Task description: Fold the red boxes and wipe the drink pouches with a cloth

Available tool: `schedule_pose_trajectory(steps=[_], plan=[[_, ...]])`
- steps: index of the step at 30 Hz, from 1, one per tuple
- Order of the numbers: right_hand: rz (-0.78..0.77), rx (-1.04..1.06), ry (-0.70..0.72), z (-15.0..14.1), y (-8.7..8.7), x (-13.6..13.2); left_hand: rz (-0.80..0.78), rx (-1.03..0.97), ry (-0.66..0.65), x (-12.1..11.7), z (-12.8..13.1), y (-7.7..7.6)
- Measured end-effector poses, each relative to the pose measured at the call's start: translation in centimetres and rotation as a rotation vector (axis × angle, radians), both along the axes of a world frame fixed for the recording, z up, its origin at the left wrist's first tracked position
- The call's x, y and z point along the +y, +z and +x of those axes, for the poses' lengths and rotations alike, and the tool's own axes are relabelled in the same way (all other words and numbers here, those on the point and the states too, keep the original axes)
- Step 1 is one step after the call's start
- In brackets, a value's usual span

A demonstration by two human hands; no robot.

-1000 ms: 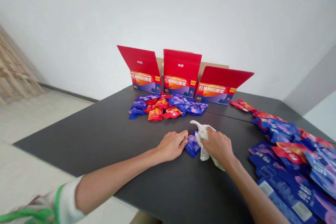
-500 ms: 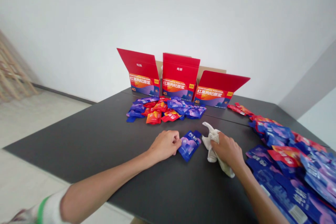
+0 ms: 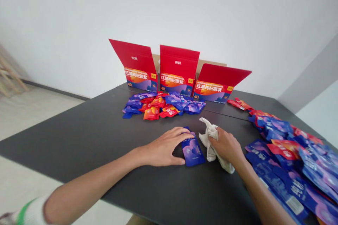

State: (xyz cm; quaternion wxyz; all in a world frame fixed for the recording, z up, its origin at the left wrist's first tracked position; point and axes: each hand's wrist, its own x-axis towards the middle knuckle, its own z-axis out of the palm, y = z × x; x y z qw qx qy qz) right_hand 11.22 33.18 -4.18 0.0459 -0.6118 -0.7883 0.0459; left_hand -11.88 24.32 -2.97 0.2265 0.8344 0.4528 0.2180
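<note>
A blue-purple pouch lies flat on the dark table, in front of me. My left hand rests at its left side, thumb and fingers spread apart, with the fingertips over the pouch's top end. To the right of the pouch, my right hand grips a crumpled white cloth, its fingers wrapped round it. One end of the cloth sticks up past the hand and another hangs below it onto the table.
Beyond my hands lies a pile of red and blue pouches. Behind it stand three red boxes with raised lids: left, middle and right. A larger heap of pouches covers the table's right side. A white wall rises behind.
My left hand has opened from a closed curl and now reaches over the pouch's top. The pouch has turned somewhat. My right hand still holds the cloth. The view has shifted slightly.
</note>
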Motion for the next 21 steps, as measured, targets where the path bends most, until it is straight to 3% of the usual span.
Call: schedule_pose_trajectory(steps=[5,12,21], plan=[[0.008,0.005,0.025,-0.3,0.1,-0.4,0.076,0.204,-0.060,1.2,0.3,-2.0],[-0.007,0.018,0.036,-0.1,0.5,-0.8,0.131,0.218,0.083,1.5,0.8,-1.5],[0.022,0.004,0.071,-1.1,1.4,-2.6,0.123,0.195,0.205,1.2,1.2,-2.2]])
